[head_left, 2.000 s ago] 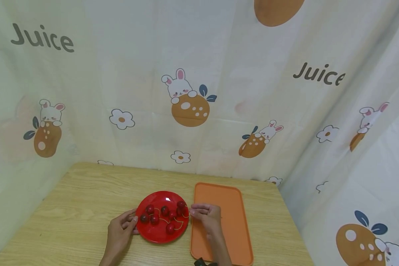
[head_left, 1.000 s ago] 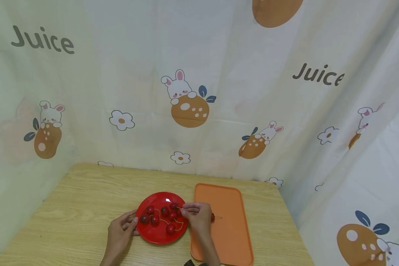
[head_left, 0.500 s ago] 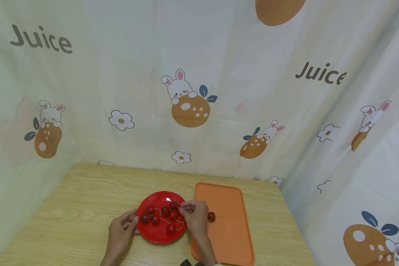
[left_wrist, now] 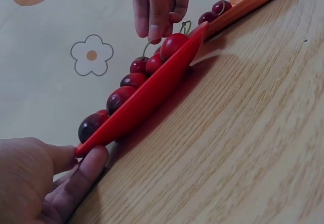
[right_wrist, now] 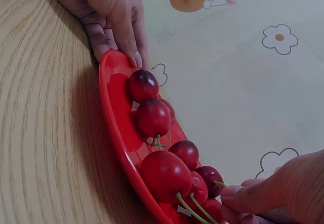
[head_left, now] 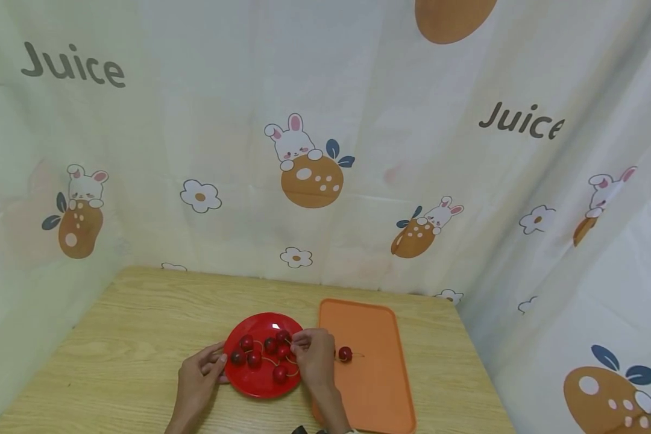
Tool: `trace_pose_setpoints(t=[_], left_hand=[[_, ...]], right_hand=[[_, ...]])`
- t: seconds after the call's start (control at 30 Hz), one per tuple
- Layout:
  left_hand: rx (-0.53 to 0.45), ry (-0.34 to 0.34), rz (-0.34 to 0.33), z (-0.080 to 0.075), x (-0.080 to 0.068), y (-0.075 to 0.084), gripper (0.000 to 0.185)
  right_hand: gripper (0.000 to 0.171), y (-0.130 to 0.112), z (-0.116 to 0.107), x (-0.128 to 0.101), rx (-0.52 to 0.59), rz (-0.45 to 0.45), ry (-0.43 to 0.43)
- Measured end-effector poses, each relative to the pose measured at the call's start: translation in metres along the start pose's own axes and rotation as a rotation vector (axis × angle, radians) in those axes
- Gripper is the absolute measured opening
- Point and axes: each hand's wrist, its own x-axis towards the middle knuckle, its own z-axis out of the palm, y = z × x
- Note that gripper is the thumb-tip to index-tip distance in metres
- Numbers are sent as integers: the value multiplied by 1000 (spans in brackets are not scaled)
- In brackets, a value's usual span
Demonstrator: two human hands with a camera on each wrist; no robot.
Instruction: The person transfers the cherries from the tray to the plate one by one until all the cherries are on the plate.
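Note:
My left hand (head_left: 198,377) pinches the left rim of a red plate (head_left: 255,386), thumb above and fingers below. Several dark red cherries (head_left: 255,359) with green stems lie on the plate. Over the plate's right side, my right hand (head_left: 316,361) pinches the stem of a dark cherry (right_wrist: 210,178) between thumb and fingertips. That cherry sits low among the others. In the left wrist view its thin stem (left_wrist: 147,47) runs up to the fingertips.
An orange tray (head_left: 369,392) lies right of the plate, its left part behind my right hand. On it are a cherry (head_left: 345,354) and a second one mostly hidden by the hand. Wooden table (head_left: 141,337) spreads around; a printed curtain (head_left: 222,132) hangs behind.
My right hand has moved left from the tray's edge to over the plate, uncovering cherries on the tray. A cherry at the plate's right has shifted left. My left hand stays put.

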Motion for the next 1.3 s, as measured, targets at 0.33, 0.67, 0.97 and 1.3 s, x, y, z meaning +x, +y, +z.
trace_pose_setpoints(t=[0.33,0.67,0.97,1.3], left_hand=[[-2,0,30,3,2,-1,37],[-19,12,53,6,3,-1,36],[-17,5,27,5,4,-1,37],[-26,13,13,4,1,-2,38]], right_hand=[[11,1,1,1,-14,23,-32],[10,-3,-5,1,-25,15,-39],[10,-1,-17,4,68,23,-34],[16,12,-38,8,169,64,-6]])
